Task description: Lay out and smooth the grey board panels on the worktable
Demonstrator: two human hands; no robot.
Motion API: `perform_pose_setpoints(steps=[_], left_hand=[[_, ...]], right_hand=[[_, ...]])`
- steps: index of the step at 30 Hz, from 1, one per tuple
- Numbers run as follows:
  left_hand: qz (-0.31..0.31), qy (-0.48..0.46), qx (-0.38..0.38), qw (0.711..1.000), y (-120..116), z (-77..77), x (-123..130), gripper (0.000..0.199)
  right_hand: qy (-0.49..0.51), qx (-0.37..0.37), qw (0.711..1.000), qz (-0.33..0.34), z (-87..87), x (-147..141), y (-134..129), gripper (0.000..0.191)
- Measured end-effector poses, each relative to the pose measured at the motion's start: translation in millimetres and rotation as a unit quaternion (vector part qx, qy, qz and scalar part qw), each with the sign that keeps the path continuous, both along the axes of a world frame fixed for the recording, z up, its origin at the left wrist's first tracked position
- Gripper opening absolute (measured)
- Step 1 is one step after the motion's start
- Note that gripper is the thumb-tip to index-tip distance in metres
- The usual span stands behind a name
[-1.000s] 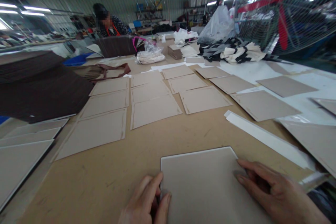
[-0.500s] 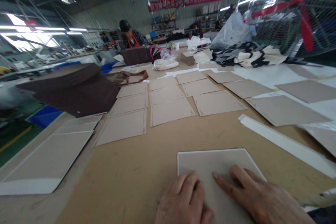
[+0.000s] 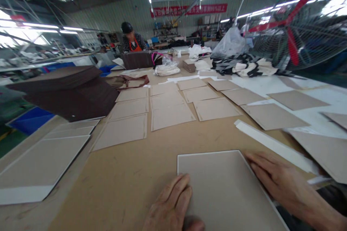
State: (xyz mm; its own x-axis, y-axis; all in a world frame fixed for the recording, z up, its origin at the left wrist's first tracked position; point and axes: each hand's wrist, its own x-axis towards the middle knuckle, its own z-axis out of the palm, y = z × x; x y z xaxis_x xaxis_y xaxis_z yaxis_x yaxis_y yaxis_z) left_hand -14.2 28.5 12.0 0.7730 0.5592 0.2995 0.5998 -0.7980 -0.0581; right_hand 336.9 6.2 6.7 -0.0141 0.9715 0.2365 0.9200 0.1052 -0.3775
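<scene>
A grey square board (image 3: 225,187) with a white edge lies flat on the brown table (image 3: 151,166) right in front of me. My left hand (image 3: 172,207) rests palm down at the board's near left edge, fingers together and flat. My right hand (image 3: 282,182) lies flat along the board's right edge, fingers stretched toward its far right corner. Neither hand grips anything.
Several beige sheets (image 3: 170,110) lie in rows across the table. A white strip (image 3: 271,144) lies to the right, grey boards (image 3: 40,168) at the left, a dark brown stack (image 3: 67,92) beyond. A big fan (image 3: 295,25) stands at right. Another person (image 3: 131,39) works at the far end.
Both hands slid off the middle of the board outward: the left hand to its near left edge, the right hand to its right edge. The view shifted slightly.
</scene>
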Motion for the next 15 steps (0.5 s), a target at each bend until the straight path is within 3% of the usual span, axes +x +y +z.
perform_pose_setpoints(steps=[7, 11, 13, 15], left_hand=[[0.008, -0.046, -0.011, 0.999, -0.5, 1.2, 5.7, 0.055], [0.013, -0.064, -0.038, 0.997, -2.3, -4.0, 4.5, 0.052], [0.021, -0.082, -0.059, 0.995, -4.5, -14.2, -0.2, 0.059], [0.055, -0.134, -0.087, 0.986, -6.6, -25.2, -5.8, 0.086]], right_hand=[[0.178, -0.137, 0.972, -0.069, 5.7, -12.3, 39.2, 0.047], [0.257, -0.183, 0.948, -0.031, 17.5, -8.8, 45.2, 0.043], [0.384, -0.236, 0.892, 0.017, 29.6, -12.6, 42.1, 0.037], [0.543, -0.287, 0.788, 0.042, 41.0, -17.1, 35.7, 0.03]])
